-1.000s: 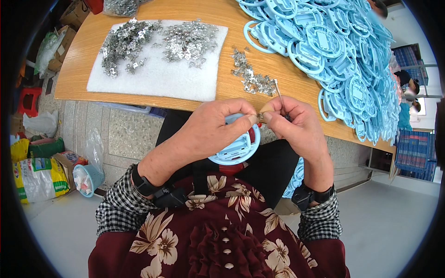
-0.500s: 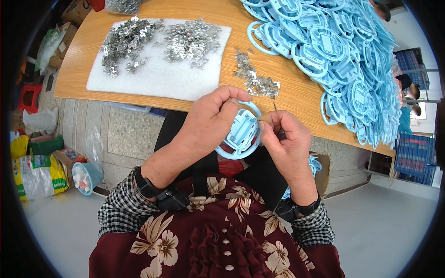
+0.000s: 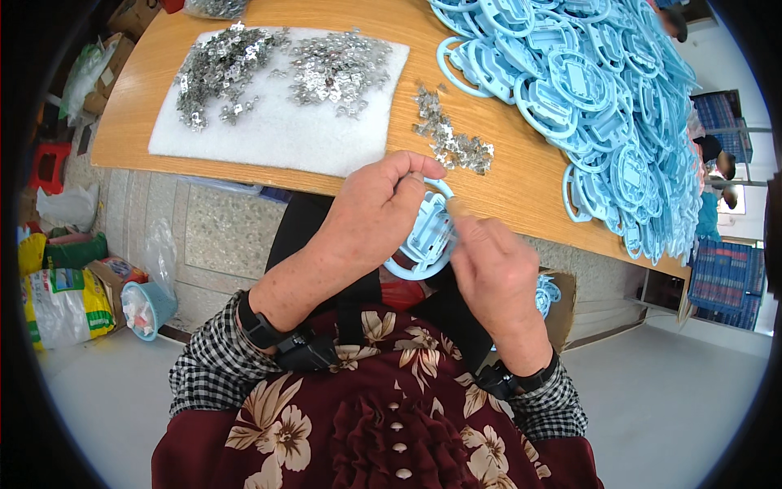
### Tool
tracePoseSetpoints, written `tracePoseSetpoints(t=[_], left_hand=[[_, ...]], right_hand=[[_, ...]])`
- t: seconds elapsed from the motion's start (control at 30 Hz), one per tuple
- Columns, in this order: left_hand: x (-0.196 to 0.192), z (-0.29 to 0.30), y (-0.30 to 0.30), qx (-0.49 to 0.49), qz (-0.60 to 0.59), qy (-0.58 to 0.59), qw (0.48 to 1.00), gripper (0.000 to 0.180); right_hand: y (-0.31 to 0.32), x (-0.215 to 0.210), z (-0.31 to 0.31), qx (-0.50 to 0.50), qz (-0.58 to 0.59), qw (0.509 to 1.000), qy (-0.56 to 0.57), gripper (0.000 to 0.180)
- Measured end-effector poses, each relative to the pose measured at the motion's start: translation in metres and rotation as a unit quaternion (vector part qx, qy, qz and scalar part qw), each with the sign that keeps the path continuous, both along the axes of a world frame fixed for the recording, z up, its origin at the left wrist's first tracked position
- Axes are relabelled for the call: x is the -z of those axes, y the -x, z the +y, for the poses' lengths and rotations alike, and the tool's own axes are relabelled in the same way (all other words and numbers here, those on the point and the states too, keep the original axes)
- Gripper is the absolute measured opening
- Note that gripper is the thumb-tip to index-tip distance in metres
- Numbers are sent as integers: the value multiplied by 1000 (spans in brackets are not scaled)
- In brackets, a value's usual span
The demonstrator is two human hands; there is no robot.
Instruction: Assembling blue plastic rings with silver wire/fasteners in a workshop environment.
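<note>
Head view: the left hand (image 3: 371, 204) is clamped on the left and upper rim of a round blue frame (image 3: 427, 232), held tilted just off the near edge of the desk (image 3: 521, 196). The right hand (image 3: 495, 265) is at the frame's right side, fingers bunched; blur prevents telling what they grip. Loose metal clips (image 3: 456, 147) lie beyond. In the inspector's judgement, good practice calls for a firm left grip, an unobstructed rim and short, controlled right-hand strokes.
</note>
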State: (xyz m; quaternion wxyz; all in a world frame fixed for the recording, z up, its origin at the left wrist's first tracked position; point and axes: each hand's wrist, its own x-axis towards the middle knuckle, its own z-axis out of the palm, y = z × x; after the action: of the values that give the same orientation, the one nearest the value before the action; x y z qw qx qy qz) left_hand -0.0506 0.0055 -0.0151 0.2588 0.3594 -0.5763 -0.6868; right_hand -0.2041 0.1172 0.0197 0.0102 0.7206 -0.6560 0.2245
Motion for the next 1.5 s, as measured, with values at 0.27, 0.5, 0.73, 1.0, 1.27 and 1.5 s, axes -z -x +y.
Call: tracePoseSetpoints(t=[0.27, 0.5, 0.73, 1.0, 1.27, 1.5], left_hand=[[-11, 6, -10, 21, 80, -86, 993, 27], [-16, 7, -20, 64, 66, -20, 996, 33], [-24, -1, -25, 121, -21, 34, 992, 41], [-21, -42, -44, -24, -57, 64, 996, 39], [-7, -50, -49, -39, -95, 79, 992, 42], [-14, -48, -47, -37, -109, 76, 990, 45]], right_hand=[[14, 7, 2, 116, -434, 888, -96, 25], [16, 4, 0, 88, -713, 644, -262, 23], [16, 5, -1, 100, -698, 658, -264, 24], [4, 1, -27, 57, -310, 947, -62, 14], [-21, -5, -57, 10, -122, 991, -50, 24], [-25, -14, -64, 16, -10, 994, -104, 25]])
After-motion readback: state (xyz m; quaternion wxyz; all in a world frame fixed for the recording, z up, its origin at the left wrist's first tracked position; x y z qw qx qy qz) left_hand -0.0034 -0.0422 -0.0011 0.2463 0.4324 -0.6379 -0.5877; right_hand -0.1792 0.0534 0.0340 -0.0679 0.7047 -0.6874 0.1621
